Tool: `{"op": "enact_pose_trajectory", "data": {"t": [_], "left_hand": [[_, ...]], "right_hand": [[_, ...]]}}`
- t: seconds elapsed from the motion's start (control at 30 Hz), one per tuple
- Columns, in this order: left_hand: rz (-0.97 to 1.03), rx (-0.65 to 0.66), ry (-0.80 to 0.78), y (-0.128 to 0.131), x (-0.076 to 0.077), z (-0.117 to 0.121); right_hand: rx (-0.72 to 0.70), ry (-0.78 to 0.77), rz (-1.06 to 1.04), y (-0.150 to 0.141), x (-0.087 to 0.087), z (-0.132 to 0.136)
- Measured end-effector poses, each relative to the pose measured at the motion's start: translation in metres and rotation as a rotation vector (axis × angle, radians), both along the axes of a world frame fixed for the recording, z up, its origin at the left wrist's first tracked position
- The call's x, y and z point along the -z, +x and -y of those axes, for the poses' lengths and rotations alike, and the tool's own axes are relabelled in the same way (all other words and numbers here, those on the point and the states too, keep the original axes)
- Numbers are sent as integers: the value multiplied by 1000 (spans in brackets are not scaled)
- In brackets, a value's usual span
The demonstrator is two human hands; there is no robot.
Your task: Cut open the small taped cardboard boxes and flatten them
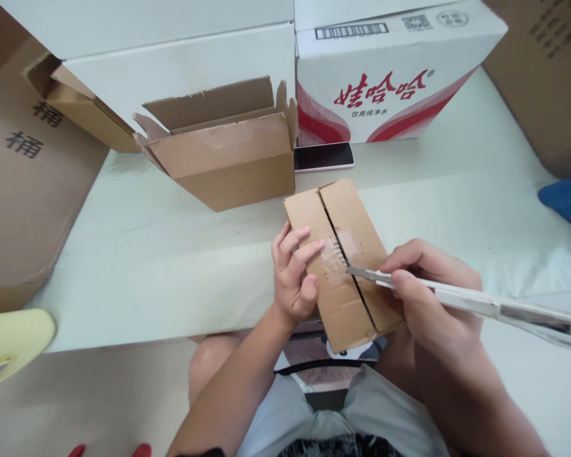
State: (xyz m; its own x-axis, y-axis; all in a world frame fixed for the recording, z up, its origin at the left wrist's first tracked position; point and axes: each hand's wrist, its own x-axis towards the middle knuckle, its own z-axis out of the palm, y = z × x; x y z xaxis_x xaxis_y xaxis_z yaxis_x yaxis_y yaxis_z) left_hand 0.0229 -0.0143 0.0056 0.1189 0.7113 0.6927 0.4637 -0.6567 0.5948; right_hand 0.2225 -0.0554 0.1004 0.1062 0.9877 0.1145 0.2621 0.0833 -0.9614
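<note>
A small brown cardboard box (pixel 352 311) is tilted at the table's front edge, its seam running lengthwise between two flaps. Clear tape lies across the middle of that seam. My left hand (pixel 295 273) grips the box along its left side, fingers bent over the top. In my right hand (pixel 433 292) is a white utility knife (pixel 480 301), pinched between thumb and fingers near the blade end. The blade tip touches or hovers just over the seam at the tape; I cannot tell which. Part of the box's right side is hidden behind my right hand.
An opened cardboard box (pixel 238 171) stands behind, beside a phone (pixel 324 156). White cartons (pixel 385 82) line the back of the pale table (pixel 171 279). Large brown cartons (pixel 38 171) flank both sides. A yellow object (pixel 19 339) and a blue object (pixel 568 200) sit at the edges.
</note>
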Motion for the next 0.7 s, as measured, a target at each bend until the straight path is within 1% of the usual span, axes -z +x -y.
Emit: {"op": "enact_pose_trajectory", "data": {"t": [0.17,0.33,0.5,0.7], "left_hand": [[-4,-5,3,-1,1,0],[-18,-15,-2,-1,1,0],[-22,-10,15,-1,-1,-1],[-33,-4,-8,-2,-3,1]], "right_hand": [[1,5,-16,-3,-2,0],[35,-13,-8,-5,-3,1],[38,0,10,-6,-4,1],[28,0,54,-3,-4,0]]}}
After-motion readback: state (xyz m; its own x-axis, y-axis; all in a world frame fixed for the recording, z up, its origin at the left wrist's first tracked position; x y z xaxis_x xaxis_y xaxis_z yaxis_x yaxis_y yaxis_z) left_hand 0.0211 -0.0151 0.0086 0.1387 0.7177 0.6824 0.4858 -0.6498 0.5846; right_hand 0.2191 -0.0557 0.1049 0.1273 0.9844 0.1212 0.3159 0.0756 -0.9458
